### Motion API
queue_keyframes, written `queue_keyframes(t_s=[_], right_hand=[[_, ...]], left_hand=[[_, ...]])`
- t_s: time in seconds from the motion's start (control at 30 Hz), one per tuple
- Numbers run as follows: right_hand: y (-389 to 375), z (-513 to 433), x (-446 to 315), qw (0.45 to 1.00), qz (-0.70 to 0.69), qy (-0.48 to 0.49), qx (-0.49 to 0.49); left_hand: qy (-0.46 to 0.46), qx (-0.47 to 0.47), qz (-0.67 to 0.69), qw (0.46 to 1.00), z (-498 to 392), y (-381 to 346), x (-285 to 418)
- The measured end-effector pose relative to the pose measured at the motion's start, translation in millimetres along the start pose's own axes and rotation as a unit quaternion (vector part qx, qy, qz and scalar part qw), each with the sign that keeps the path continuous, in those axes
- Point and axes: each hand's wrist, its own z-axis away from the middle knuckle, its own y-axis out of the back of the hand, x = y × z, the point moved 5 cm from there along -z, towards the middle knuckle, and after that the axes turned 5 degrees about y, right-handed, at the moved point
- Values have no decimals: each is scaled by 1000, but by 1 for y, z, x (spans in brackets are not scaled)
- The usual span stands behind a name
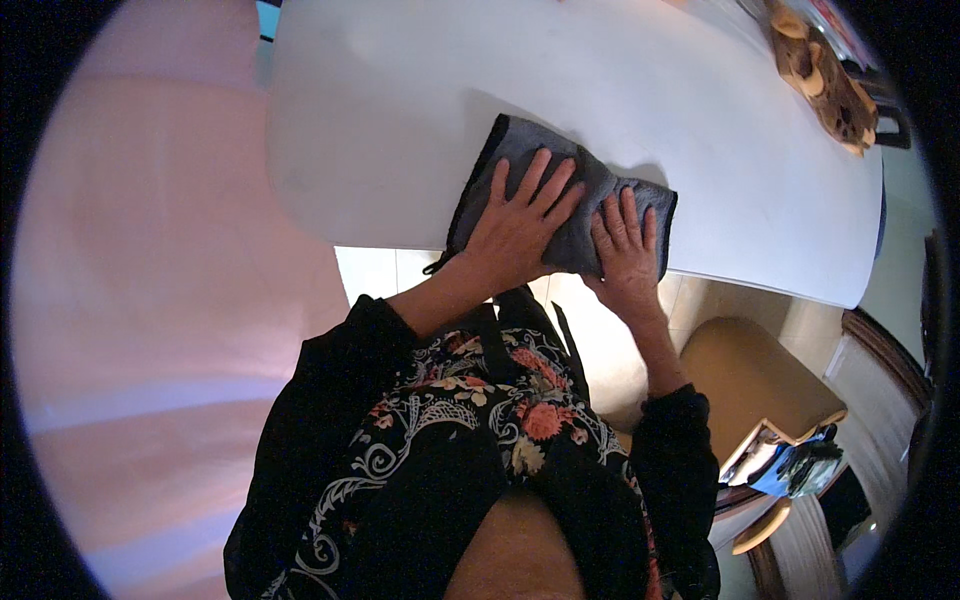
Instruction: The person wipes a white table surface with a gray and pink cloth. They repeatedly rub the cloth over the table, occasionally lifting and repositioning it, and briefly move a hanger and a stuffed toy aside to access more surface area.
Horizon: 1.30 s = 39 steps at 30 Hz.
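A grey cloth with black edging (555,150) lies folded on the white tabletop (375,150), at its near edge. My left hand (521,221) rests flat on the left part of the cloth, fingers spread. On the right part, my right hand (626,244) lies with its palm down and fingers slightly apart. Neither hand grips the cloth. A small black loop sticks out at the cloth's lower left corner, over the table's edge.
A carved brown wooden piece (821,82) stands at the table's far right. A tan upholstered chair (750,382) is below the table's right edge, with folded fabrics (799,465) beside it. A pale pink wall or panel (165,225) fills the left.
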Motion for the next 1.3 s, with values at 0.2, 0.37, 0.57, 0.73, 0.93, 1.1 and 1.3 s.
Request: queue_keyframes(t_s=[0.2, 0.37, 0.57, 0.73, 0.93, 1.1, 1.3], right_hand=[[14, -5, 25, 1000, -20, 2, 19], [12, -34, 46, 997, 41, -42, 58], [29, -85, 94, 982, 89, -59, 158], [33, -125, 130, 967, 132, -96, 194], [37, -152, 158, 952, 162, -124, 227], [34, -152, 162, 949, 152, -159, 226], [20, -122, 116, 947, 153, -207, 194]], left_hand=[[-109, -6, 12, 994, -35, 7, -13], [-76, 38, -59, 995, -67, 11, -36], [-38, 132, -95, 986, -124, 20, -54], [-28, 184, -92, 978, -166, 18, -65], [-3, 215, -12, 976, -198, 10, -65], [8, 201, 2, 979, -208, 7, -63], [-38, 179, -19, 983, -161, 13, -58]])
